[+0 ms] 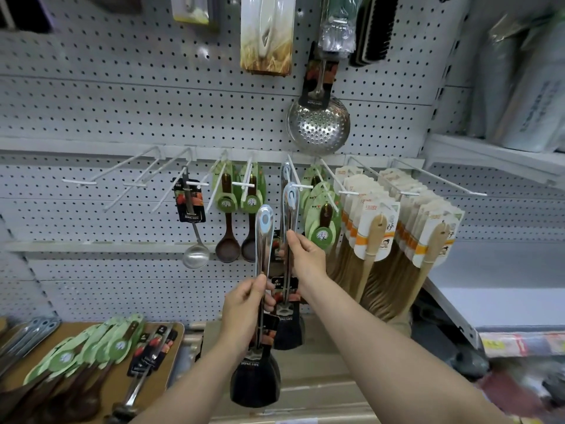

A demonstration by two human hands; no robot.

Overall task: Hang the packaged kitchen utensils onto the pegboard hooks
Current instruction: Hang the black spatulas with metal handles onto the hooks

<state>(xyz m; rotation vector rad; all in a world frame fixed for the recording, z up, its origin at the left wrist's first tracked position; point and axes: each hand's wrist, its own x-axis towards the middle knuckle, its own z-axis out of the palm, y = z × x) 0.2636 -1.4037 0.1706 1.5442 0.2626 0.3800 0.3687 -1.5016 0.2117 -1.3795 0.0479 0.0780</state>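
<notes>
My left hand (244, 304) is wrapped round the metal stem of a spatula (260, 316), fingers and thumb pinched tight on it partway down. Its shiny handle rises above my fist, the hanging hole at the top free of any hook, and its black blade hangs below my wrist with the printed card still on it.

Right hand (304, 255) is up higher, thumb and fingers closed on the handle of a second spatula (289, 240). That one's top loop sits right at the tip of a white hook (301, 187) on the pegboard (122, 102); whether it is fully threaded on, I cannot tell. Its black blade dangles down between my two forearms, just behind my left hand.

The two handles stand almost side by side, mine on the left a little lower. Left of the hook hang two brown spoons (227, 221) and a steel ladle (195, 237); right of it, rows of bamboo paddles (374, 240). A steel skimmer (318, 120) hangs above. Down on the counter (122, 374), more green-carded spoons lie in a fan.
</notes>
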